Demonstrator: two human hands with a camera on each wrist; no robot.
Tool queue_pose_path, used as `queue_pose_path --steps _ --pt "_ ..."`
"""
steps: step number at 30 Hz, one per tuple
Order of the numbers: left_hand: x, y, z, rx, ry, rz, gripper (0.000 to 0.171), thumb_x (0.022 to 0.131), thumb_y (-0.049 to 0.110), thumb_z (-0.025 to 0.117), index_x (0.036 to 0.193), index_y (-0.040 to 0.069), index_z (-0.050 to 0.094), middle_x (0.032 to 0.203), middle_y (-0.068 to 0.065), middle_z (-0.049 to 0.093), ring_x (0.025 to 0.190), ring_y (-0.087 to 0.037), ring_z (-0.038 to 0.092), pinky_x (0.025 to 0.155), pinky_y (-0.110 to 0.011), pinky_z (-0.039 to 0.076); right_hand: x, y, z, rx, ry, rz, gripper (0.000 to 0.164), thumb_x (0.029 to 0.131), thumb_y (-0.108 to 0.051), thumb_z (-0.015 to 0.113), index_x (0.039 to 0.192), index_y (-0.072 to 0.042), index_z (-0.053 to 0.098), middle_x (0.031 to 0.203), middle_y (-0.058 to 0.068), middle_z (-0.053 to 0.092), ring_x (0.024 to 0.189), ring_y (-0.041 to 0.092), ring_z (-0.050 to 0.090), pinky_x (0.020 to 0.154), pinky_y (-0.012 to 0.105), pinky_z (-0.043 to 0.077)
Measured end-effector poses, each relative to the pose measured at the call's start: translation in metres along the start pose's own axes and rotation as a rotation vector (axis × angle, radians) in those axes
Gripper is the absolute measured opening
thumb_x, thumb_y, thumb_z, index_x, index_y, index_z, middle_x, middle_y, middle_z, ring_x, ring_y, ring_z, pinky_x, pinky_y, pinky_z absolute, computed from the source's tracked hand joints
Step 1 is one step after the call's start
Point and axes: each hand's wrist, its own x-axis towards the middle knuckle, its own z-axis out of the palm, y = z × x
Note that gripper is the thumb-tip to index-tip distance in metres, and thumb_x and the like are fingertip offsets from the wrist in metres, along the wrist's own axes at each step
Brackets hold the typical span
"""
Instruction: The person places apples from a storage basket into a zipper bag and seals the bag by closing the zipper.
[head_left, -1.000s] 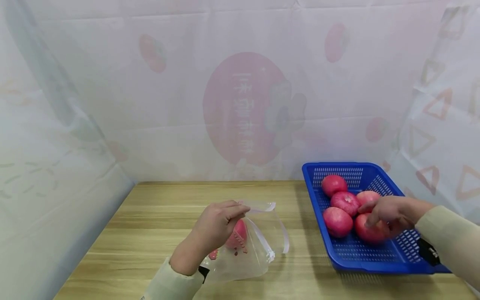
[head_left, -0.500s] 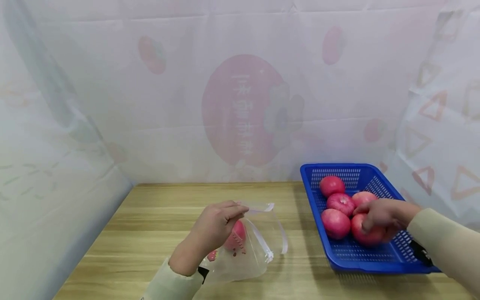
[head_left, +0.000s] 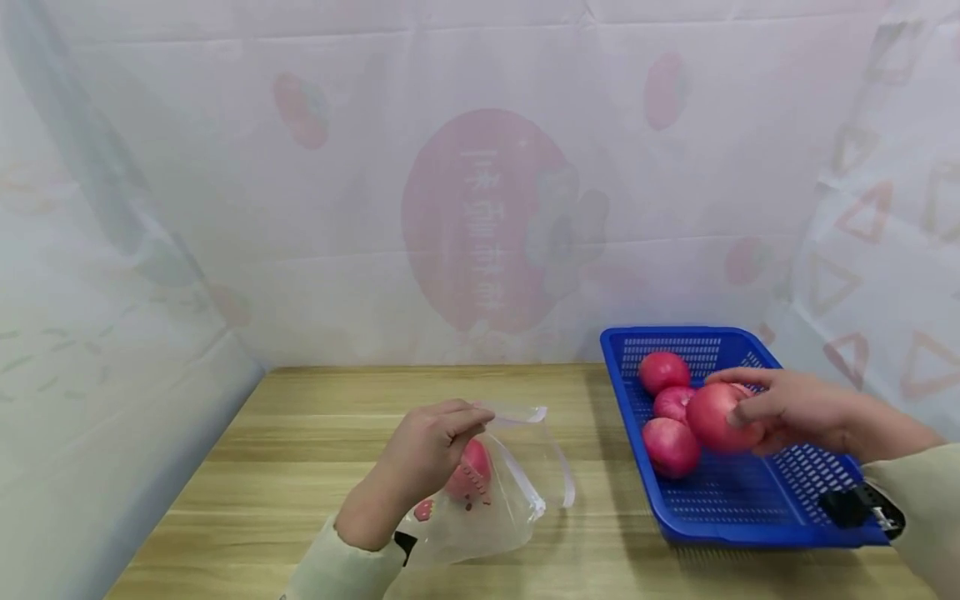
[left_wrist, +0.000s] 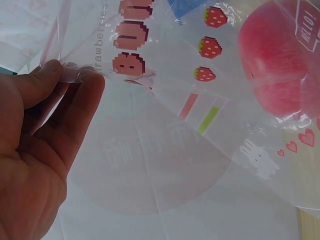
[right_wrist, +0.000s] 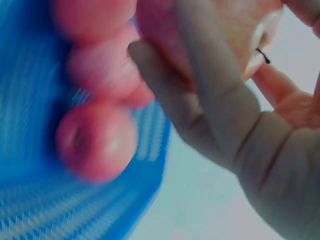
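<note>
My left hand (head_left: 423,454) pinches the top edge of a clear zip bag (head_left: 495,537) printed with strawberries and a white rabbit. One red apple (left_wrist: 275,65) shows through the film in the left wrist view. The bag's zip strip stands apart from its other edge, leaving the mouth parted on the right. Over the blue basket, my right hand (head_left: 802,412) grips another red apple (head_left: 712,421), fingers and thumb round its sides; a short dark stem (right_wrist: 263,56) shows in the right wrist view. Several more apples (head_left: 670,447) lie in the basket below, partly hidden by the held one.
The blue perforated basket (head_left: 750,536) stands at the right of the wood-grain table (head_left: 300,433), its raised rim between the right hand and the bag. A white printed cloth (head_left: 337,208) hangs behind and along both sides.
My right hand has lifted the apple from the front right of the basket, raising it over the others. The left hand and the bag have stayed about where they were.
</note>
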Motion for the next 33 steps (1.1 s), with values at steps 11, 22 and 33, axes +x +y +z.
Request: queue_pose_path --steps 11,22,33 --pt "-0.001 0.001 -0.004 -0.007 -0.004 -0.023 0.023 0.083 -0.005 0.078 0.104 0.003 0.078 0.097 -0.004 0.073 0.087 -0.017 0.070 0.076 -0.030 0.058 0.013 -0.035 0.080 0.361 -0.103 -0.217 0.059 0.098 -0.002 0.058 0.151 -0.019 0.038 0.150 0.030 0.021 0.113 0.047 0.059 0.093 0.056 0.049" --pt "0.002 0.003 -0.005 0.005 -0.011 -0.021 0.022 0.083 -0.004 0.078 0.103 0.004 0.078 0.096 -0.003 0.073 0.087 -0.016 0.070 0.076 -0.030 0.058 0.045 -0.021 0.170 0.471 -0.100 -0.198 0.070 0.092 -0.003 0.066 0.153 -0.008 0.032 0.134 0.026 0.045 0.096 0.034 0.067 0.084 0.053 0.055" --pt "0.002 0.005 -0.004 0.020 -0.018 -0.017 0.023 0.083 -0.003 0.079 0.104 0.005 0.078 0.095 -0.003 0.073 0.087 -0.016 0.070 0.077 -0.031 0.058 0.062 -0.021 0.202 0.421 -0.187 -0.199 0.072 0.088 -0.003 0.070 0.151 -0.005 0.035 0.125 0.028 0.053 0.096 0.040 0.066 0.078 0.051 0.058"
